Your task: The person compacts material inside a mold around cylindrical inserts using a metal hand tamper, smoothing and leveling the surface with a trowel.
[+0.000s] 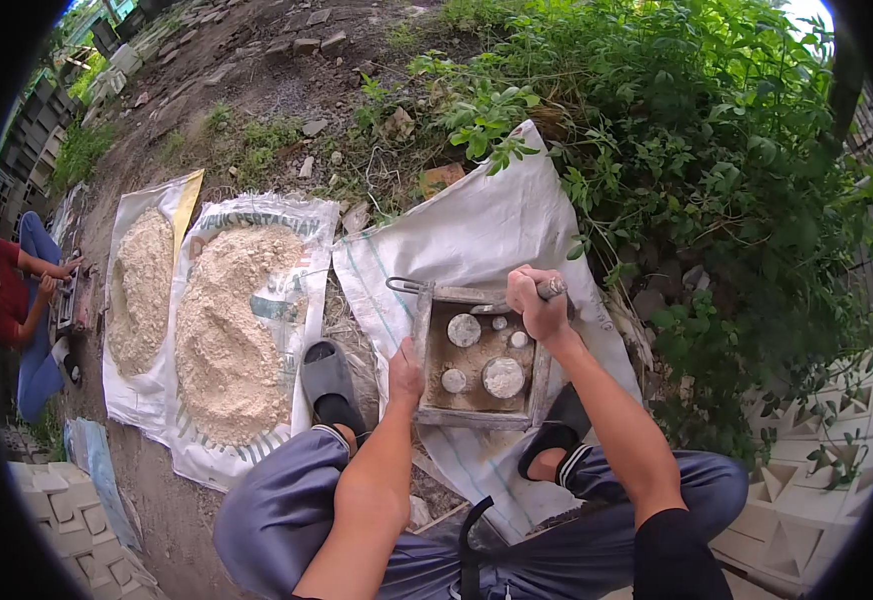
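Observation:
A square wooden mould frame (pixel 477 420) lies on a white woven sack between my feet. Sandy material fills its bottom, with several round pale discs of different sizes standing in it, among them a large disc (pixel 504 378). My left hand (pixel 407 375) grips the frame's left side; its fingertips are partly hidden. My right hand (pixel 539 305) is closed around the thick grey handle (pixel 553 288) of a hand tool, above the frame's upper right part. A curved metal part of the tool reaches left over the discs. At the frame's upper left corner sticks out a bent metal loop (pixel 405 286).
To the left, a printed sack (pixel 302 225) bears a heap of pale powder (pixel 232 330), with another powder-covered sack beside it. A person (pixel 22 300) sits at far left, hands at a similar frame. Green plants (pixel 697 130) crowd the upper right; patterned blocks (pixel 807 470) lie lower right.

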